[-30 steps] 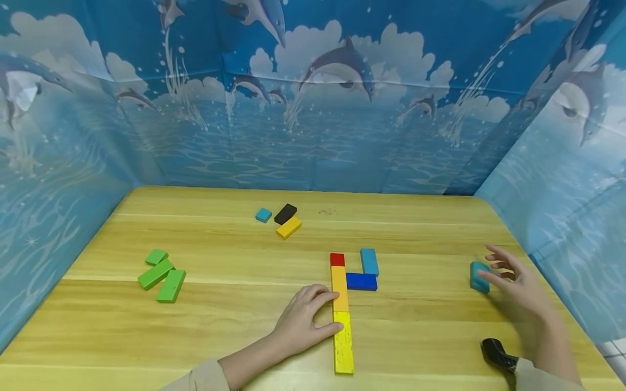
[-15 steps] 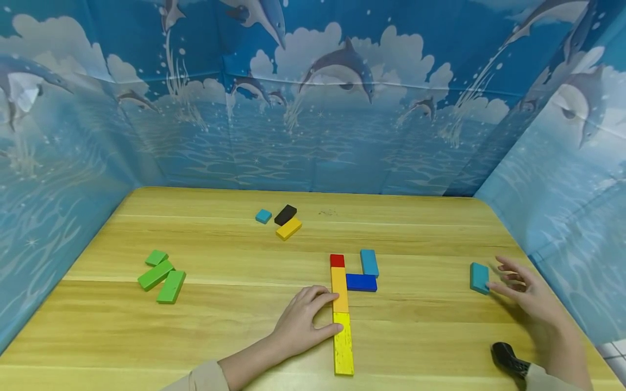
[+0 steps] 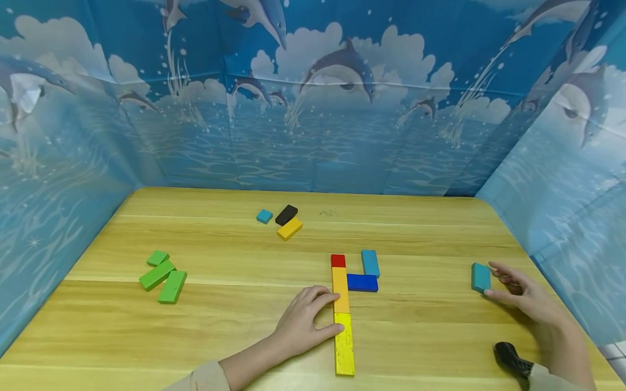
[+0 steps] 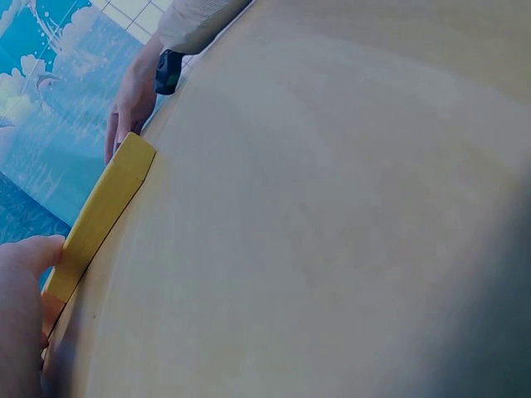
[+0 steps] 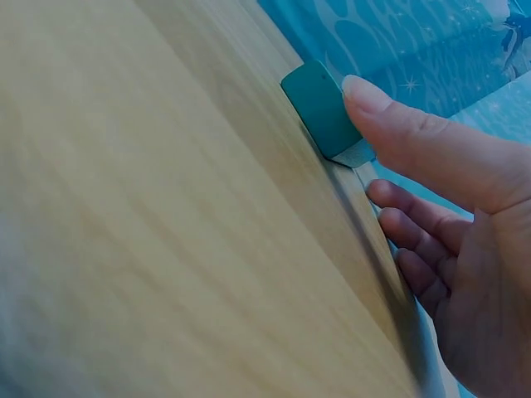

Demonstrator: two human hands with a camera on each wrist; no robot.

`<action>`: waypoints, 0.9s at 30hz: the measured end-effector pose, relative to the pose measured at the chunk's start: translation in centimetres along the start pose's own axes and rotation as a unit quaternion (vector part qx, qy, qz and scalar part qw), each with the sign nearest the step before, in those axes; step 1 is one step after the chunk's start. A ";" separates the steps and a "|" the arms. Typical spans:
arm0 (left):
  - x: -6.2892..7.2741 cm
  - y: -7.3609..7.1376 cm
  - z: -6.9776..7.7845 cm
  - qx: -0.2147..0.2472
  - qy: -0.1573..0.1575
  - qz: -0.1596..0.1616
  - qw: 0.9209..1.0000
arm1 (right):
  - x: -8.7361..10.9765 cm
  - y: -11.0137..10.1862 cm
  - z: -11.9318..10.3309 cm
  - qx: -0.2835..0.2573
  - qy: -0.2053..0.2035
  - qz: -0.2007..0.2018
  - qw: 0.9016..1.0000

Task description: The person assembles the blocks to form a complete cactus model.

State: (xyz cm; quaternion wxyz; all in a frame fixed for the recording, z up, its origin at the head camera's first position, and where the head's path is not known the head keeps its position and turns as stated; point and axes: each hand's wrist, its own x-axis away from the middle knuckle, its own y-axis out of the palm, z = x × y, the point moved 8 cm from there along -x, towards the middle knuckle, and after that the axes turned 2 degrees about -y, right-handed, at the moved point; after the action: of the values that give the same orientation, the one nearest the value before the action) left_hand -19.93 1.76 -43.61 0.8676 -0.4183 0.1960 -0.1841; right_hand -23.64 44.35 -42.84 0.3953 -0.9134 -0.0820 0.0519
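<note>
My left hand (image 3: 304,320) rests at the left side of a straight row of wooden blocks. Its thumb touches the long yellow block (image 3: 344,353) and its index fingertip the orange block (image 3: 340,282). A red block (image 3: 338,260) forms the row's far end. Right of the orange block, a dark blue block (image 3: 362,282) meets a light blue block (image 3: 370,263). At the far right, my right hand (image 3: 530,298) is beside a teal block (image 3: 481,277) lying on the table. Its thumb reaches the block's near corner; the other fingers are loosely bent (image 5: 419,240), apart from it.
Several green blocks (image 3: 171,287) lie in a group on the left of the wooden table (image 3: 235,347). At the back are a small blue block (image 3: 264,216), a black block (image 3: 286,215) and a yellow-orange block (image 3: 290,229). Dolphin-print cloth (image 3: 323,136) surrounds the table.
My right hand first drew back to the right from the teal block, then came slightly back in, its thumb now at the block's near corner. The left hand and the row stay put.
</note>
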 end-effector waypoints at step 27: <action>0.1 -0.1 0.1 -0.003 0.002 0.006 1.000 | -0.4 0.2 0.3 0.006 0.037 -0.003 0.999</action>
State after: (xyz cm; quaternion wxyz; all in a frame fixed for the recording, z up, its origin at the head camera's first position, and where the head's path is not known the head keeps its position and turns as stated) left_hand -19.82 1.73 -43.48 0.8673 -0.4189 0.2005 -0.1789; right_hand -24.03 44.30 -43.19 0.4037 -0.9121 -0.0692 0.0171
